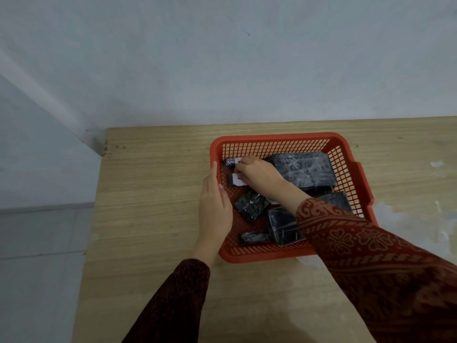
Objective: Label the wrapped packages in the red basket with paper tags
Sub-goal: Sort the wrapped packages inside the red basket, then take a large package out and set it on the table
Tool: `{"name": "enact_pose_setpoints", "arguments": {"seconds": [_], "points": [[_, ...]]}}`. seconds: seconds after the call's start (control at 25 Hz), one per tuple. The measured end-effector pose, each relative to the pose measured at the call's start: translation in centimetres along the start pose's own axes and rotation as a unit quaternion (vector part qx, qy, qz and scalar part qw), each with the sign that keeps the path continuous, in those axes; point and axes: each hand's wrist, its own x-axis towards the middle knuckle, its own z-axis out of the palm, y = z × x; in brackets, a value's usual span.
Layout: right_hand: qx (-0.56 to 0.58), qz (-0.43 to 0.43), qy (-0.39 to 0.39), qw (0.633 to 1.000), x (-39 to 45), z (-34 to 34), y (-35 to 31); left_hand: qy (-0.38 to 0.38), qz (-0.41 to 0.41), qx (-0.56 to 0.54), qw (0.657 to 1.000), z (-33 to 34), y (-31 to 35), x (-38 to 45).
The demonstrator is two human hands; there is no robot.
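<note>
Head view: red basket (pixel 277 139) on bench (pixel 153 184), dark film-wrapped packages (pixel 305 169) inside. Right hand (pixel 259 175) pinches a paper tag (pixel 238 179) onto a small package at far-left. Left hand (pixel 214 206) flat, steadying the rim. Film looks slick, tags flimsy; hold by edges.

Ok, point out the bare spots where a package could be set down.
The wooden table is bare left of the red basket and in front of it between the sleeves. Inside, mesh shows along the far wall behind the large wrapped package. The left half is crowded: small packages, white paper tags, right hand. Left hand rests on the left rim.
</note>
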Motion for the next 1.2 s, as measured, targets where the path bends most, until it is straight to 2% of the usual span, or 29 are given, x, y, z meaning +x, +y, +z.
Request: {"name": "enact_pose_setpoints", "arguments": {"seconds": [0.16,0.28,0.36,0.52,0.68,0.8,0.92,1.0,1.08,1.2], "points": [[0.071,-0.013,-0.013,0.997,-2.6,-1.9,0.5,-0.003,0.002,-0.006,1.000,-0.1,0.1,-0.1],[0.123,-0.008,-0.017,0.992,-8.2,-3.4,2.9,-0.041,0.004,-0.003,0.999,-0.7,0.5,-0.4],[0.128,-0.014,-0.045,0.991,-12.7,-3.2,4.4,-0.053,0.003,0.041,0.998,-1.3,0.8,-0.9],[0.002,-0.034,-0.104,0.994,-17.3,-1.0,6.8,0.013,0.060,0.158,0.986,-2.1,1.7,-5.1],[-0.072,-0.059,-0.116,0.989,-16.4,-1.0,7.5,-0.020,0.123,0.194,0.973,-1.2,2.4,-10.5],[-0.036,-0.065,-0.070,0.995,-16.8,-1.9,7.1,-0.041,0.123,0.226,0.965,-0.1,2.2,-13.0],[-0.014,-0.104,0.087,0.991,-19.4,-3.2,6.0,-0.035,0.117,0.259,0.958,0.5,2.0,-13.9],[-0.006,-0.130,0.148,0.981,-22.2,-3.3,4.8,-0.026,0.127,0.269,0.955,0.7,1.9,-14.0],[0.018,-0.156,0.134,0.978,-25.3,-1.8,3.5,-0.014,0.138,0.271,0.953,0.9,1.8,-14.1],[0.042,-0.161,0.036,0.985,-29.9,2.6,2.3,0.003,0.138,0.278,0.951,1.3,1.3,-14.1]]}}
